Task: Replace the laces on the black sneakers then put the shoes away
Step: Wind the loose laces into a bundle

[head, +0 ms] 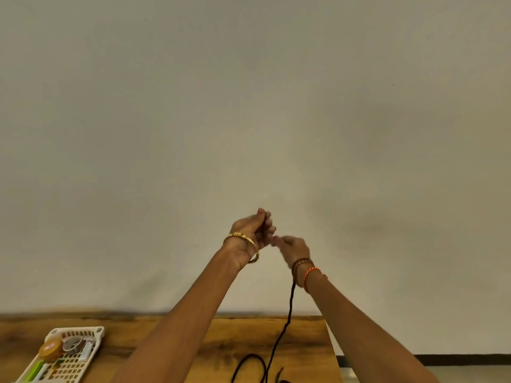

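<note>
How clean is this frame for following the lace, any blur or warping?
Head view: right hand is smeared by motion; left hand is sharper. The lace reads as a soft dark line. Wide-angle bend curves the table edge. Light is dim and warm, with faint shadows on the wall; no glare.

both bare forearms reach up and forward, and the two hands meet high in front of the pale wall. the left hand is the higher one, its fingers curled together with the thumb on top, pinching the dark thin lace. a gold metal bangle sits on the left wrist. the right hand is just beside it and a little lower, fingers bent toward the left hand, fingertips nearly touching it. braided brown and orange thread bands circle the right wrist.
</note>
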